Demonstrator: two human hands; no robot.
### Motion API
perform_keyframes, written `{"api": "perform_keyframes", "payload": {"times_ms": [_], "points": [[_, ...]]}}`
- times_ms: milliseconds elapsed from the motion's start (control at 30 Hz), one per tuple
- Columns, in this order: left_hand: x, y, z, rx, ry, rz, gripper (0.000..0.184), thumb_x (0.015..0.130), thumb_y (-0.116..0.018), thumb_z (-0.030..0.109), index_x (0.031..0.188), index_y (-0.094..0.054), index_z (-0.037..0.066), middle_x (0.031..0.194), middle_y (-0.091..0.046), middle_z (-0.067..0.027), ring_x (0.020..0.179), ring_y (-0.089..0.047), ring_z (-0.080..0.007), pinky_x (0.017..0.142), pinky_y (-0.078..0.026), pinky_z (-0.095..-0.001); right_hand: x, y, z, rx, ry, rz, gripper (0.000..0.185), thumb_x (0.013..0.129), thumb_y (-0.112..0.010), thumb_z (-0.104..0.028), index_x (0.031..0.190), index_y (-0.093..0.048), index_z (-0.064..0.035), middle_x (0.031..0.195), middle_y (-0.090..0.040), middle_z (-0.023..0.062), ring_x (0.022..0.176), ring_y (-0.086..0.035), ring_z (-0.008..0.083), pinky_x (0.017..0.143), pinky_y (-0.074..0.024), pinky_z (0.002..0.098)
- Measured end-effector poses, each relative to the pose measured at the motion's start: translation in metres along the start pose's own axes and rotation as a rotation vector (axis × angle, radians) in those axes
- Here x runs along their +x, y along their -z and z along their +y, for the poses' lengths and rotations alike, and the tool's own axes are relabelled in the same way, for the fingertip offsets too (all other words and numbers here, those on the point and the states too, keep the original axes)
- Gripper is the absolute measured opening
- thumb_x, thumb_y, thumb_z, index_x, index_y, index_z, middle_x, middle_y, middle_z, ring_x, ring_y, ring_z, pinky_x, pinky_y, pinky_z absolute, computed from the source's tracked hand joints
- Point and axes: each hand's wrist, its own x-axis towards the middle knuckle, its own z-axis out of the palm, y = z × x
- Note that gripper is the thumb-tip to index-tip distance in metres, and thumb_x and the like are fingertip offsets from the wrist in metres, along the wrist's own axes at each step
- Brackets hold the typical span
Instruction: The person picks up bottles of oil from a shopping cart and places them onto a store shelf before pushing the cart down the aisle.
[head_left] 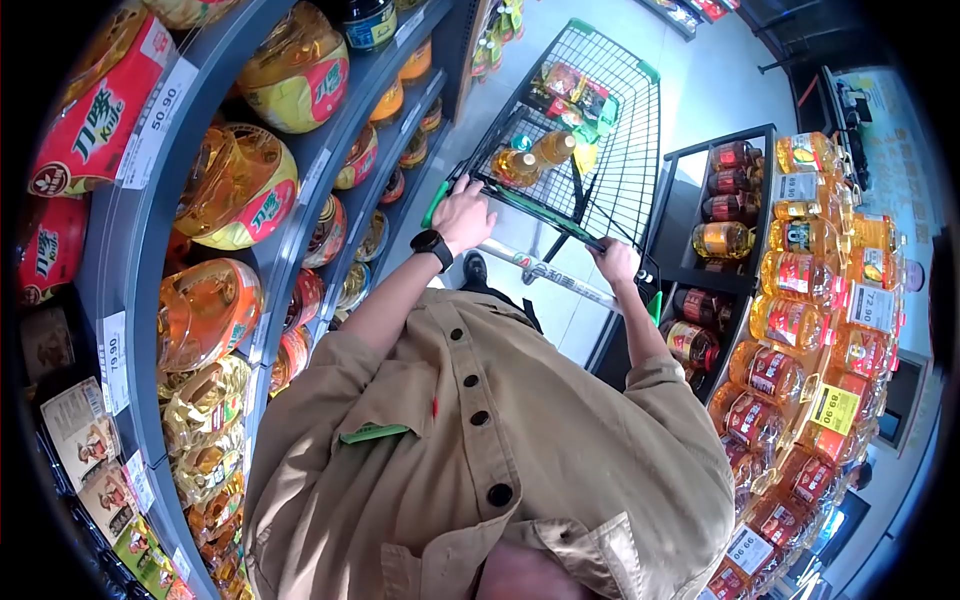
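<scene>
A wire shopping cart (628, 112) with green trim stands in front of me. My left hand (466, 216), with a black watch on the wrist, is closed over the left end of the cart's near rim. At the right end of that rim, my right hand (616, 262) is wrapped around the dark edge. The silver handlebar (565, 280) runs between my hands and my body, apart from the fingers. Inside the basket, two oil bottles (516, 168) stand near its close end. Beyond them are red and green packages (566, 82).
Left of me rises a shelf (160, 260) stacked with large oil bottles (235, 185) and price tags. To the right, a dark rack (690, 160) holds bottles beside a tall oil display (800, 325). Grey tiled floor (690, 50) shows past the cart.
</scene>
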Motion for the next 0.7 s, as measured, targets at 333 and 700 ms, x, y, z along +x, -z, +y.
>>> {"api": "perform_keyframes", "payload": {"times_ms": [333, 700], "points": [[-0.026, 0.010, -0.029, 0.027, -0.044, 0.012, 0.036, 0.088, -0.063, 0.031, 0.092, -0.074, -0.002, 0.139, -0.057, -0.0144, 0.139, -0.042, -0.0348, 0.098, -0.052, -0.0433, -0.027, -0.013, -0.032, 0.005, 0.018, 0.050, 0.034, 0.083, -0.073, -0.049, 0.089, -0.076, -0.0155, 0.074, -0.072, 0.0074, 0.068, -0.070, 0.0292, 0.061, -0.0535, 0.0386], [-0.033, 0.015, -0.033, -0.046, -0.028, 0.097, 0.033, 0.085, -0.068, 0.029, 0.096, -0.071, -0.002, 0.135, -0.060, -0.0143, 0.135, -0.046, -0.0342, 0.099, -0.050, -0.0438, -0.021, -0.021, -0.030, -0.026, 0.027, 0.042, 0.032, 0.079, -0.076, -0.045, 0.094, -0.077, -0.0165, 0.082, -0.073, 0.0087, 0.074, -0.071, 0.0293, 0.066, -0.0556, 0.0401]]}}
